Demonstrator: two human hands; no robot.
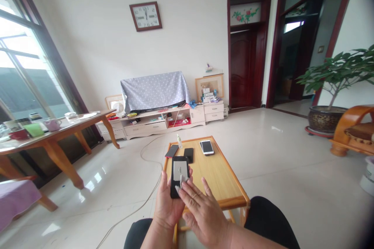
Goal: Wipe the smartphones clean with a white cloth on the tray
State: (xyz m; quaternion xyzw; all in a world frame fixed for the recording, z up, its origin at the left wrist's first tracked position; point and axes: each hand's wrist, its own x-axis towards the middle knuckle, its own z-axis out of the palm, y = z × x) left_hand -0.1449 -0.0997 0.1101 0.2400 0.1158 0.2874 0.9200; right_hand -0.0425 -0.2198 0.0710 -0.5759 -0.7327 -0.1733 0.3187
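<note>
Head view, left hand [166, 206]: closed around a black smartphone [176, 186], holding it tilted up, its screen facing the camera.
Right hand [204, 216]: just beside it, pinching a white cloth [183, 181] against the screen.
Table: a low wooden table [228, 181] beyond the hands, with two dark phones [188, 155], a white phone [207, 147] and a small bottle [179, 141].
Far wall: a white cabinet [157, 128] under a dotted cover [154, 91].

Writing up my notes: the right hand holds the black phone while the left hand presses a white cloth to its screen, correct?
No, the hands are swapped: the head view shows the left hand holding the black phone while the right hand presses a white cloth to its screen.
</note>
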